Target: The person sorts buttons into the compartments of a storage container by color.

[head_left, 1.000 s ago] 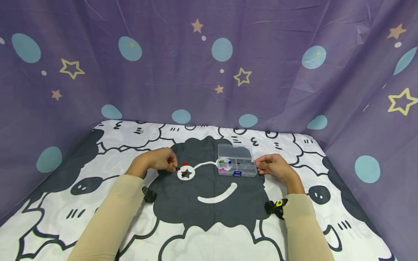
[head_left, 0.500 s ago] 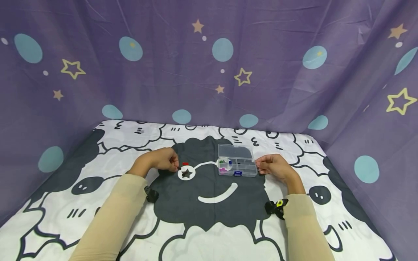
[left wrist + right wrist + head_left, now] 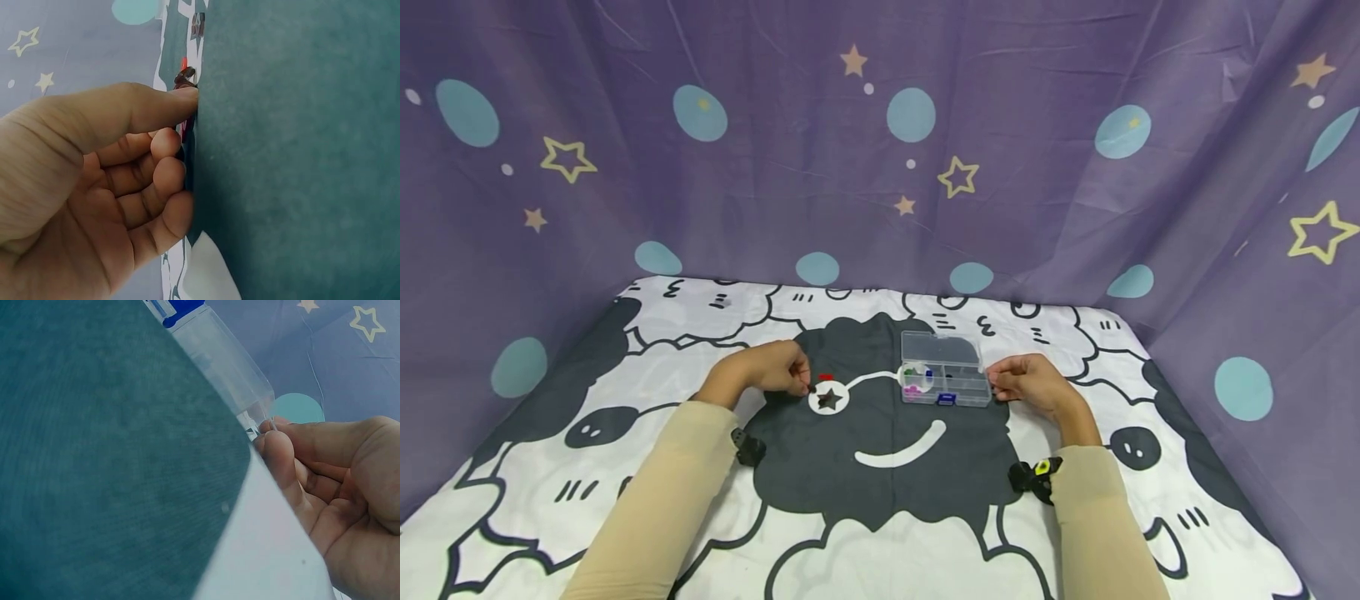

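Observation:
My left hand (image 3: 775,368) is low over the cloth at left of centre. Its thumb and fingers pinch a small dark brown piece (image 3: 185,77), mostly hidden; its kind cannot be told. A small red piece (image 3: 826,377) lies just beyond those fingertips. To the right stands a clear plastic compartment box (image 3: 966,389) with its lid (image 3: 938,346) raised and a blue latch (image 3: 947,399) in front. Small pink pieces (image 3: 912,390), a green piece (image 3: 909,372) and a blue piece (image 3: 928,374) are in its left part. My right hand (image 3: 1030,385) grips the box at its right end.
A sheep-print cloth (image 3: 880,483) covers the table, with a dark star (image 3: 830,401) on a white circle by my left fingertips. A purple curtain (image 3: 820,217) hangs behind and at both sides.
My left hand shifts very slightly to the right with the small dark piece. My right hand and the box stay practically still.

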Available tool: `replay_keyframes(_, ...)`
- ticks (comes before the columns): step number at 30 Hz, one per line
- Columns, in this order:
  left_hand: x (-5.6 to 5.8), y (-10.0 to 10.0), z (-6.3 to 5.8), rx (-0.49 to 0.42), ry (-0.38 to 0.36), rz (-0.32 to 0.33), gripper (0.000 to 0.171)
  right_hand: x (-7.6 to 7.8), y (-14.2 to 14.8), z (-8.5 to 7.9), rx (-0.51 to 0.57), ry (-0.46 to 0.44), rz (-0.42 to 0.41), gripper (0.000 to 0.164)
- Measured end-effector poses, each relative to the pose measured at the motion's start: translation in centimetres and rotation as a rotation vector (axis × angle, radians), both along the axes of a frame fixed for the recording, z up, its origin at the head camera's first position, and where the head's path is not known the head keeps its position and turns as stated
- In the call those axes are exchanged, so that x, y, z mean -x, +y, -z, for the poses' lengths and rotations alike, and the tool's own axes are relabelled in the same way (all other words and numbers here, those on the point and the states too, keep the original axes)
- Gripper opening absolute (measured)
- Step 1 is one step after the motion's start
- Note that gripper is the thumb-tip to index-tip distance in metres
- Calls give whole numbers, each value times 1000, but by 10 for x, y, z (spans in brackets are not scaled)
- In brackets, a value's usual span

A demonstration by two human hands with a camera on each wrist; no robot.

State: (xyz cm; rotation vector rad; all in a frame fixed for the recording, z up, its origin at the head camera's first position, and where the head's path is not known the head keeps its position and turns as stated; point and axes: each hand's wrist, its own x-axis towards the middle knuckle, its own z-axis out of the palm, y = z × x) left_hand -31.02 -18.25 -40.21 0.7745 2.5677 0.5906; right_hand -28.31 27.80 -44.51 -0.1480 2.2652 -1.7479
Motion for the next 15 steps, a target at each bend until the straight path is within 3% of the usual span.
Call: replay_keyframes(15,-5,-4,-7,-72,-8,-36,8,3,-1,4,-14,-5,28,24)
